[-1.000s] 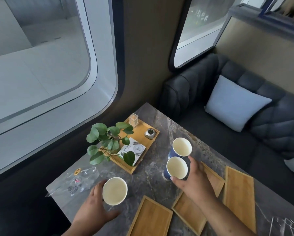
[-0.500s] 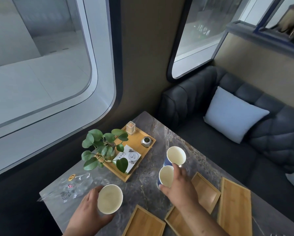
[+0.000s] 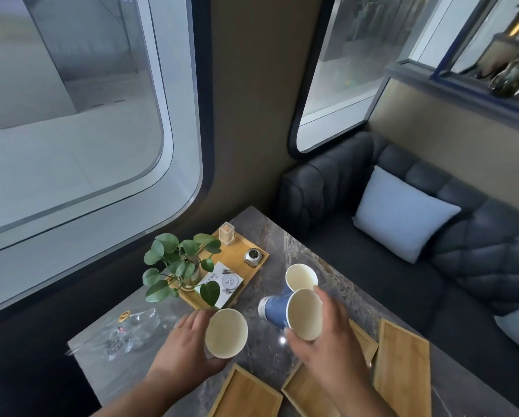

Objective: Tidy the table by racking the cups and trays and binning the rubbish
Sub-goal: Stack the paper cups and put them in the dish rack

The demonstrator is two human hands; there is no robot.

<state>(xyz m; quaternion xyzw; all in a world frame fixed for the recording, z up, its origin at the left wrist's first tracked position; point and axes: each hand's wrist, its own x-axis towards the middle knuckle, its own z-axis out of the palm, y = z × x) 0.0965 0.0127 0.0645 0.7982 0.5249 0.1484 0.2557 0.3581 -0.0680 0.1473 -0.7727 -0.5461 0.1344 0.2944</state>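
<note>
My left hand [image 3: 183, 347] grips a paper cup [image 3: 225, 332] with a cream inside, held just above the grey marble table [image 3: 270, 245]. My right hand [image 3: 327, 344] holds a blue paper cup [image 3: 294, 313] lifted off the table and tipped on its side, mouth toward me. A third blue cup [image 3: 301, 277] stands upright on the table just behind it. Three empty bamboo trays lie near the front edge: one [image 3: 246, 395] at left, one [image 3: 309, 395] under my right arm, one [image 3: 402, 362] at right. A crumpled clear plastic wrapper [image 3: 122, 332] lies at the table's left.
A larger bamboo tray [image 3: 237, 254] at the back holds a potted plant [image 3: 180, 263], a card, a small metal tin and a clear holder. A dark sofa [image 3: 432, 281] with a pale blue cushion [image 3: 402, 212] runs along the right. Windows stand behind.
My right hand has lifted its blue cup off the table and tipped it sideways toward the cup in my left hand. My left hand raised its cup slightly. The view has tilted upward.
</note>
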